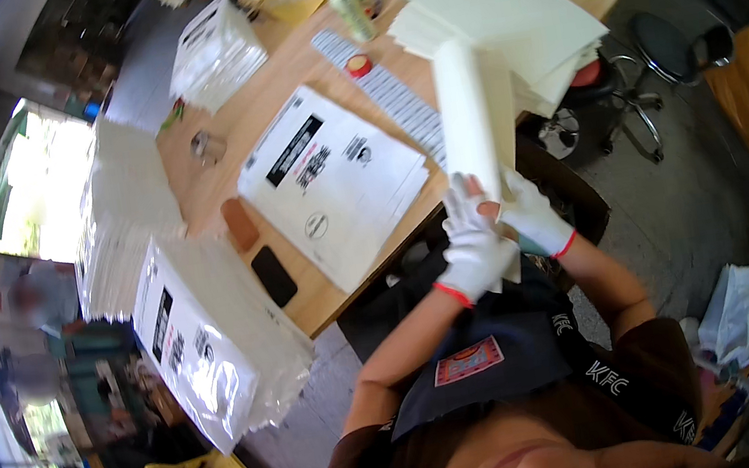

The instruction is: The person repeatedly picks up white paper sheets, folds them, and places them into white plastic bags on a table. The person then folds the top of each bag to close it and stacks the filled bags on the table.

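Both my hands wear white gloves with red cuffs at the near edge of the table. A cream sheet (463, 114), folded or rolled lengthwise, stretches away from them over the table. My left hand (473, 243) is closed at the sheet's near end, with some bare finger skin showing. Close beside it, my right hand (534, 215) grips the right side of the same end, its fingers partly hidden. Beyond, a fanned stack of cream sheets (505, 6) lies on the table. To the left sits a stack of printed white bags (340, 196).
Left on the table (328, 309) are a black phone (274, 275), a brown case (239, 224) and a small glass (207, 147). A red tape roll (359, 66) rests on a label strip (404, 108). Plastic-wrapped stacks (206, 337) line the left; an office chair (641, 102) stands right.
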